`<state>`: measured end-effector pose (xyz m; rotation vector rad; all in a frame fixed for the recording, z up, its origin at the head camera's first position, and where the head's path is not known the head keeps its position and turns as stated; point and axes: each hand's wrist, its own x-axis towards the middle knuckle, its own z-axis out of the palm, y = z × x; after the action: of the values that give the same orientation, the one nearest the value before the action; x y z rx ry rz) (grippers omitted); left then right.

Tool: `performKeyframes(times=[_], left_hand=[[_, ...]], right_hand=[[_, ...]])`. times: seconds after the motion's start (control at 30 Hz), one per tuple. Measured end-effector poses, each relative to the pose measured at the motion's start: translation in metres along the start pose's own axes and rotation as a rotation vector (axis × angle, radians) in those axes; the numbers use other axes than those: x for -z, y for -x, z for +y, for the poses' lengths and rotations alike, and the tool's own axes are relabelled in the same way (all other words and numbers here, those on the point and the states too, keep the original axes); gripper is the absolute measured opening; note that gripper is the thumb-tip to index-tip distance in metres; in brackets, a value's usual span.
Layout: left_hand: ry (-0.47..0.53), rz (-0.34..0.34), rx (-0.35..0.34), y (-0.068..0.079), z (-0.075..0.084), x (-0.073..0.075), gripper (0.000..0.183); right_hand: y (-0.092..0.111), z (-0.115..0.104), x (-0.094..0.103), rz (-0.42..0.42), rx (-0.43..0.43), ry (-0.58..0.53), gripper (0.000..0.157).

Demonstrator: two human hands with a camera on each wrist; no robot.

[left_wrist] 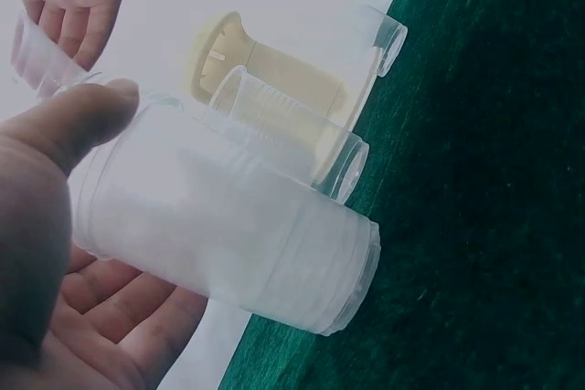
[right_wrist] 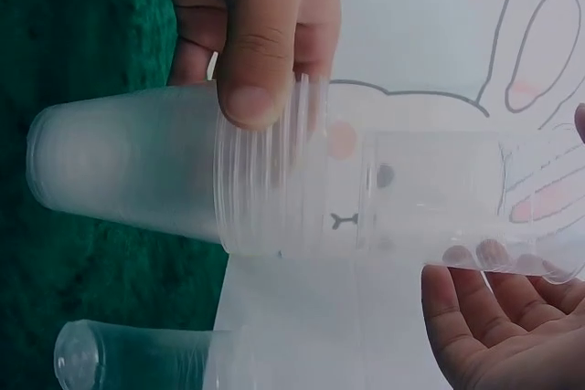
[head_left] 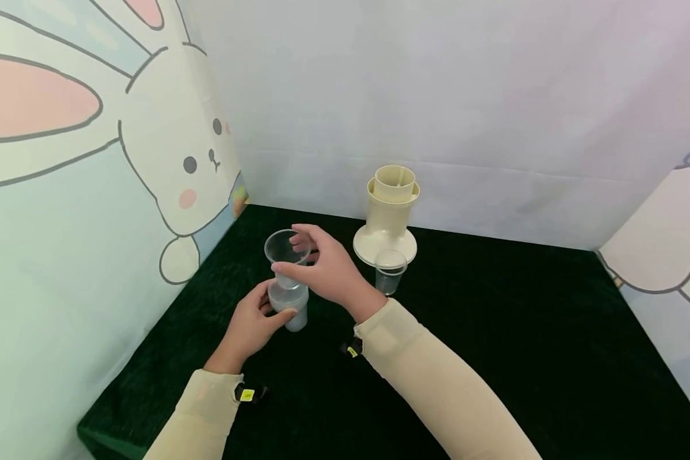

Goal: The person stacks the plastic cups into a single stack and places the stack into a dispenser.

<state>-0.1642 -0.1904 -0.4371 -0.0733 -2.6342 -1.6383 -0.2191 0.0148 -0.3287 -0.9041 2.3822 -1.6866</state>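
Note:
My left hand grips a stack of clear plastic cups, its thumb pressed on the layered rims. Just above the stack, my right hand holds a single clear plastic cup by its side, mouth upward. In the right wrist view, this single cup lines up with the stack, its base close to the top rim. Fingers of the right hand curl against the cup's wall. The left wrist view shows the stack between the left thumb and fingers.
A cream cup holder with a round base stands near the back wall. Before it, a clear cup stands upright on the dark green cloth. White fabric rises behind, and a rabbit-print wall borders the left.

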Motion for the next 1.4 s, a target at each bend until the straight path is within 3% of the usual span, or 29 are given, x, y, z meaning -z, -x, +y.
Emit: performKeyframes(times=[0.57, 1.0, 1.4], left_hand=[[0.028, 0.011, -0.059, 0.004, 0.001, -0.001, 0.077], [0.026, 0.009, -0.046, 0.001, 0.0, -0.001, 0.078], [0.019, 0.013, -0.063, 0.004, -0.001, -0.001, 0.075]], right_hand=[[0.0, 0.008, -0.018, -0.028, -0.042, -0.009, 0.076], [0.007, 0.027, -0.022, -0.037, -0.131, -0.035, 0.075], [0.013, 0.042, -0.03, -0.041, -0.125, -0.033, 0.075]])
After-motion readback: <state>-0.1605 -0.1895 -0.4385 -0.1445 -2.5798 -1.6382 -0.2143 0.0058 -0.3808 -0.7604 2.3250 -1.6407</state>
